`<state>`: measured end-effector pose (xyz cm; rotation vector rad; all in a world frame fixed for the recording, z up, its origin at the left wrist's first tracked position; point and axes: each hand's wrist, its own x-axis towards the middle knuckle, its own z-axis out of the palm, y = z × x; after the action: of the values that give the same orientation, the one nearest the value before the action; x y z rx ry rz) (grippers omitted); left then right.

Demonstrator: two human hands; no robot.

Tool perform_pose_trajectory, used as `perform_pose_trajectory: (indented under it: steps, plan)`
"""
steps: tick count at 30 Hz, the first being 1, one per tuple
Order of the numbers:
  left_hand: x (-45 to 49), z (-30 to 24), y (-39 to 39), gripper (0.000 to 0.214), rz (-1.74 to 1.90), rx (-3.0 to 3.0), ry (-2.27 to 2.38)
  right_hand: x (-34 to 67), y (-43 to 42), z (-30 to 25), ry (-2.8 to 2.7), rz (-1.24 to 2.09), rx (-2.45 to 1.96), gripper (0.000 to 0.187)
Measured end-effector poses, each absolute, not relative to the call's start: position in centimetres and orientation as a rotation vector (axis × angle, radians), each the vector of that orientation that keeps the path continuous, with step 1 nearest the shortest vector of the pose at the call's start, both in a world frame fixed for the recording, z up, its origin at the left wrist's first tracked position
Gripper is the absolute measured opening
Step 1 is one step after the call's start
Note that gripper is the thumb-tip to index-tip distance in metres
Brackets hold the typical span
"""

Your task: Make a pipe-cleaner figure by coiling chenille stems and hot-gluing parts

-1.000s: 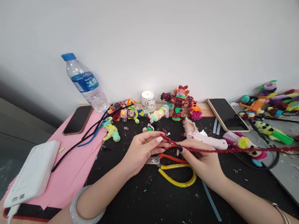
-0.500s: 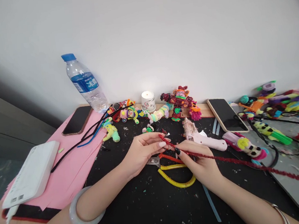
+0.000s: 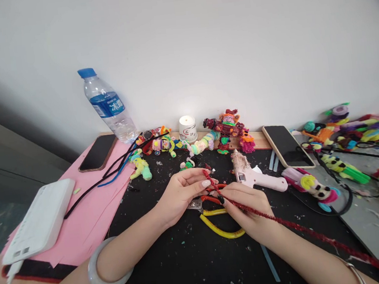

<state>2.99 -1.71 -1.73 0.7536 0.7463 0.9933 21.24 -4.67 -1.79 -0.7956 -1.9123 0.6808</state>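
Note:
A long red tinsel pipe cleaner runs from between my hands out past the lower right edge. Near its end, my left hand pinches it between thumb and fingers. My right hand grips the same stem a little further along, thumb and forefinger closed on it. Under my hands, partly covered, lie pliers with yellow and orange handles on the black mat. Just beyond my right hand rests a pale pink glue gun.
Colourful pipe-cleaner figures line the back beside an upturned paper cup. A water bottle leans at the wall. Phones, pink paper and a white box with a cable lie around. More figures are at right.
The pipe cleaner's end between my hands now bends more steeply, and its long tail has swung lower at the right. My right hand has shifted slightly downward.

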Motion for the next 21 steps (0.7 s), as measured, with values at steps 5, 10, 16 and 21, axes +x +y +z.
perform_pose_trajectory:
  steps: [5, 10, 16, 21]
  plan:
    - [3.1, -1.7, -1.8, 0.021, 1.006, 0.734, 0.740, 21.4, -4.7, -1.9, -1.955, 0.657, -0.796, 0.033]
    - [3.0, -1.6, -1.7, 0.020, 1.029, 0.703, 0.724, 21.4, -4.5, -1.9, -2.018, 0.623, -0.829, 0.031]
    - [2.5, -1.3, -1.0, 0.021, 1.092, 0.700, 0.742, 21.7, -4.3, -2.0, -2.029, 0.550, -0.979, 0.029]
    - [2.1, -1.5, -0.4, 0.026, 1.183, 0.643, 0.777, 22.6, -3.3, -1.8, -2.058, 0.284, -1.136, 0.031]
